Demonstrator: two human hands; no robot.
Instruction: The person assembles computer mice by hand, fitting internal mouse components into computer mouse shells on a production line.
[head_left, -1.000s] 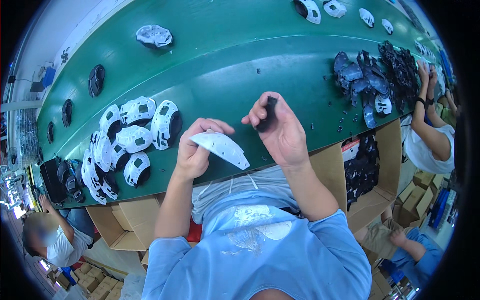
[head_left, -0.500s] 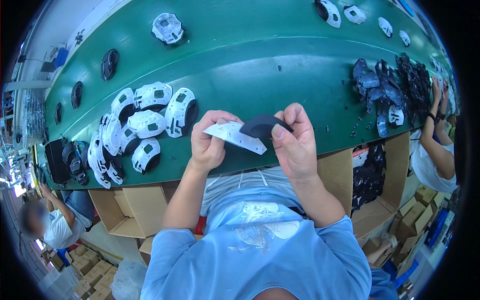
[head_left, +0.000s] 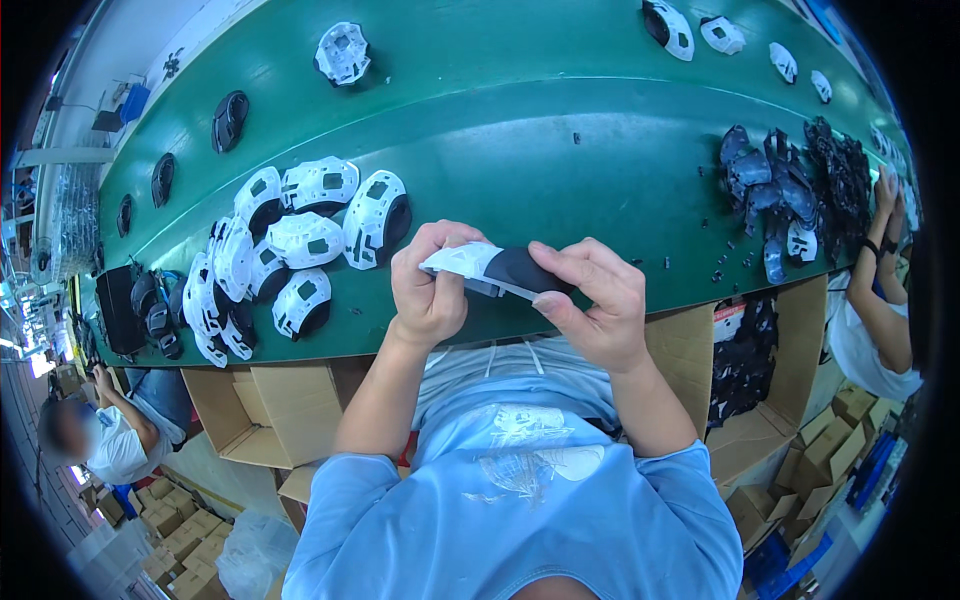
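Observation:
Above the table's near edge, my left hand (head_left: 430, 290) grips the left end of a white plastic shell (head_left: 463, 262) between curled fingers and thumb. A black curved cover piece (head_left: 518, 270) lies against the shell's right end, overlapping it. My right hand (head_left: 602, 300) pinches the far right end of that black piece, fingers above and thumb at its lower edge. How the two parts fit together underneath is hidden. To the left of my hands sits a cluster of white shells with black ends (head_left: 305, 240), some overlapping one another.
A heap of black plastic parts (head_left: 770, 185) lies at the right, with tiny black pieces (head_left: 720, 262) scattered near it. Shells stand along the far green table (head_left: 480, 45). Open cardboard boxes (head_left: 290, 410) adjoin the near edge. Co-workers (head_left: 130, 430) sit at both sides.
The black piece has swung down from a tilt and now lines up with the white shell. My right hand has turned over its outer end. The view has shifted slightly.

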